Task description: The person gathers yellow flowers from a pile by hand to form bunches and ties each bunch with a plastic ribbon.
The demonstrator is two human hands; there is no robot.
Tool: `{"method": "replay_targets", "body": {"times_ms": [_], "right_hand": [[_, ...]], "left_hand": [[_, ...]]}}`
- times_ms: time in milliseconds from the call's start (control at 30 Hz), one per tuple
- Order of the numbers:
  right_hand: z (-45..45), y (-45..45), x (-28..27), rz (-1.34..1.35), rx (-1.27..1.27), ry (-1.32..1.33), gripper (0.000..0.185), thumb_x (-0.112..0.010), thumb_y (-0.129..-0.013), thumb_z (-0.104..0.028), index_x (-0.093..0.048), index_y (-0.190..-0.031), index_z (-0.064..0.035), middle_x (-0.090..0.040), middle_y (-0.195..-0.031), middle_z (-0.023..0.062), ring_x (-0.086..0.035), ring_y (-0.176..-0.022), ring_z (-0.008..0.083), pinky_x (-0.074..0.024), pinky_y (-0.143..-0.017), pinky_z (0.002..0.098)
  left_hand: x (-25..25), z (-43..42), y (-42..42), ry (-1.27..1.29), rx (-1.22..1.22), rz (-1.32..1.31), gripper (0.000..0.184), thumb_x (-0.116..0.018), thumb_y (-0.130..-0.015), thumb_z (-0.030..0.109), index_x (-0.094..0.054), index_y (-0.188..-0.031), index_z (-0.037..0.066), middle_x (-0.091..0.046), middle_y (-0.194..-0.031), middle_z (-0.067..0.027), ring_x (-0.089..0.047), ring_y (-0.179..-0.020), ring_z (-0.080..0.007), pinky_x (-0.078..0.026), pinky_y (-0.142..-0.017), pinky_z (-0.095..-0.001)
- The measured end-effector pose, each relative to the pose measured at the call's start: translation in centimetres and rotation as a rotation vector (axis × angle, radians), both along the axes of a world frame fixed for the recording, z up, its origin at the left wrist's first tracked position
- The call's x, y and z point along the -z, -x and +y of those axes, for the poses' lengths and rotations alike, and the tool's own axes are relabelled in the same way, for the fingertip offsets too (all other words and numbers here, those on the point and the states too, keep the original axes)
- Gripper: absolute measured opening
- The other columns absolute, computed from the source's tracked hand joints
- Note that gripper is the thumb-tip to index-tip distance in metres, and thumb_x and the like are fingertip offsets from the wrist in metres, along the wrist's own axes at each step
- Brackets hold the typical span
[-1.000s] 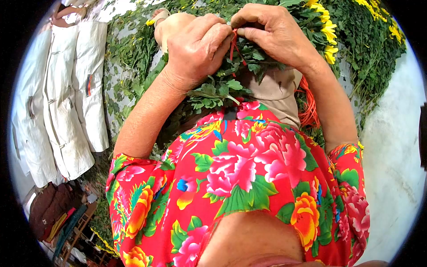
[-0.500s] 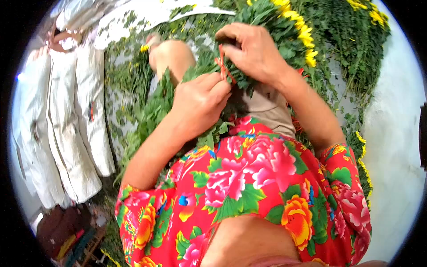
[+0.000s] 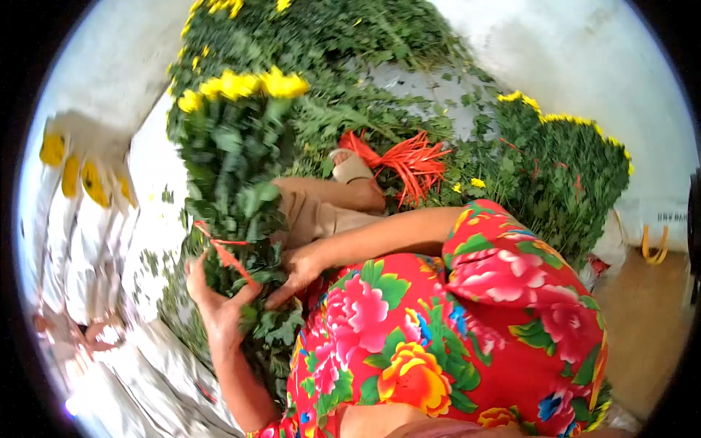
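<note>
Yellow-flowered bundle [image 3: 235, 179] wants even support, I'd say: left hand [image 3: 221, 301] spread near its red tie [image 3: 228, 258], right hand [image 3: 301, 267] beside, grip unclear.

1. At the left, a row of white wrappers [image 3: 87, 248] stands side by side, with yellow patches [image 3: 93, 182] at their far ends.
2. Below them, more white packages [image 3: 146, 372] lie slanting next to one another; one bears a small dark-and-red mark.
3. Between these two groups sits a brownish shape [image 3: 102, 333], too blurred to make out.
4. A pale wall [image 3: 569, 66] fills the upper right; another whitish wall [image 3: 109, 73] rises at the upper left.
5. Near the right edge is a white bag [image 3: 664, 197] with dark lettering and a yellow handle [image 3: 655, 255].
6. Below the bag lies a plain brown area [image 3: 646, 321].
</note>
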State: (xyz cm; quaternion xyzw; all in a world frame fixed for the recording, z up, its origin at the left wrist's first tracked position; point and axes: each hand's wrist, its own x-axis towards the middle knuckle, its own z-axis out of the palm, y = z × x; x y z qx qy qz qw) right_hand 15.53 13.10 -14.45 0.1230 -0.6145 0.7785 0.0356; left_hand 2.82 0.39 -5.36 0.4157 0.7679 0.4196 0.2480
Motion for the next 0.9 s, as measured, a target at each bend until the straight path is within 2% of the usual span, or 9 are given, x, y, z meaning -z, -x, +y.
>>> {"method": "replay_targets", "body": {"times_ms": [200, 267, 333, 367, 433, 467, 633, 800, 900], "right_hand": [[6.2, -2.5, -11.7, 0.136, 0.487, 0.52, 0.065, -0.081, -0.079, -0.017, -0.054, -0.136, -0.0055, -0.059, -0.134, 0.0076, -0.054, -0.119, 0.0194, -0.0424, -0.105, 0.035], [10.0, -5.6, -14.5, 0.278, 0.746, 0.555, 0.05, -0.074, -0.084, -0.014, -0.059, -0.131, -0.0074, -0.063, -0.13, 0.0073, -0.061, -0.114, 0.0198, -0.0459, -0.102, 0.0347], [18.5, -10.4, -14.1, 0.19, 1.399, -1.059, 0.026, -0.068, -0.087, -0.017, -0.073, -0.112, -0.0153, -0.073, -0.108, 0.0023, -0.067, -0.1, 0.0183, -0.0511, -0.094, 0.0354], [18.7, -14.2, -19.0, -0.167, 1.441, -0.401, 0.028, -0.067, -0.088, -0.027, -0.073, -0.113, -0.0158, -0.074, -0.102, 0.0045, -0.068, -0.098, 0.0208, -0.0522, -0.09, 0.0371], [29.7, -22.6, -17.6, 0.08, 1.383, -0.553, 0.039, -0.067, -0.083, -0.038, -0.073, -0.112, -0.012, -0.069, -0.117, 0.0114, -0.062, -0.111, 0.0229, -0.0456, -0.1, 0.0364], [25.2, -25.5, -22.7, -0.325, 1.703, -0.261, 0.025, -0.071, -0.082, -0.021, -0.073, -0.101, -0.0053, -0.07, -0.096, 0.0066, -0.064, -0.082, 0.0219, -0.0516, -0.078, 0.0372], [33.5, -49.9, -16.8, -1.16, 1.864, -1.201, 0.052, -0.073, -0.075, -0.043, -0.071, -0.111, -0.0051, -0.069, -0.115, 0.0176, -0.062, -0.112, 0.0283, -0.0458, -0.099, 0.0423], [25.0, -51.9, -6.9, -1.336, 2.11, -1.054, 0.076, -0.085, -0.07, -0.018, -0.049, -0.133, 0.0027, -0.069, -0.112, 0.0189, -0.067, -0.101, 0.0305, -0.0505, -0.091, 0.0436], [22.2, -50.7, 0.8, -1.588, 2.143, -0.859, 0.086, -0.083, -0.074, -0.034, -0.043, -0.141, 0.0, -0.062, -0.124, 0.0225, -0.063, -0.107, 0.0389, -0.049, -0.092, 0.0478]], "left_hand": [[-9.0, 12.1, -2.1, -0.505, 0.229, -0.196, 0.06, -0.059, -0.094, 0.027, -0.041, -0.145, 0.001, -0.051, -0.14, -0.0142, -0.047, -0.13, -0.0248, -0.031, -0.112, -0.04], [-11.4, 14.1, -2.3, -0.603, 0.267, 0.342, 0.054, -0.054, -0.096, 0.031, -0.047, -0.141, 0.002, -0.048, -0.145, -0.015, -0.043, -0.135, -0.0278, -0.026, -0.115, -0.0427], [-12.6, 14.3, -2.6, -0.651, 0.392, 0.385, 0.053, -0.054, -0.096, 0.04, -0.054, -0.137, 0.006, -0.046, -0.147, -0.016, -0.038, -0.14, -0.0287, -0.024, -0.117, -0.0457], [-12.6, 13.9, -1.9, -0.58, 0.401, 0.485, 0.05, -0.052, -0.098, 0.036, -0.054, -0.137, 0.005, -0.044, -0.148, -0.0166, -0.037, -0.14, -0.0292, -0.024, -0.117, -0.0457], [-11.5, 12.6, 1.0, -0.432, 0.383, 0.579, 0.047, -0.053, -0.099, 0.031, -0.053, -0.137, 0.004, -0.04, -0.151, -0.0153, -0.035, -0.142, -0.0292, -0.026, -0.117, -0.0451], [-10.2, 11.9, 3.0, -0.382, 0.337, 0.455, 0.047, -0.056, -0.098, 0.029, -0.053, -0.137, 0.004, -0.038, -0.151, -0.0148, -0.037, -0.14, -0.0275, -0.027, -0.116, -0.045], [-3.9, 4.4, 13.6, -0.03, -0.063, 0.077, 0.049, -0.057, -0.095, 0.017, -0.047, -0.135, -0.01, -0.054, -0.132, -0.0186, -0.053, -0.119, -0.0234, -0.04, -0.104, -0.0356], [2.7, -3.6, 21.1, 0.188, -0.43, -0.156, 0.048, -0.061, -0.094, 0.024, -0.052, -0.131, -0.005, -0.058, -0.125, -0.017, -0.059, -0.109, -0.0261, -0.049, -0.093, -0.039], [5.2, -6.5, 24.8, 0.271, -0.38, -0.144, 0.048, -0.062, -0.094, 0.025, -0.053, -0.131, -0.005, -0.057, -0.125, -0.0169, -0.058, -0.108, -0.024, -0.048, -0.091, -0.0374]]}}
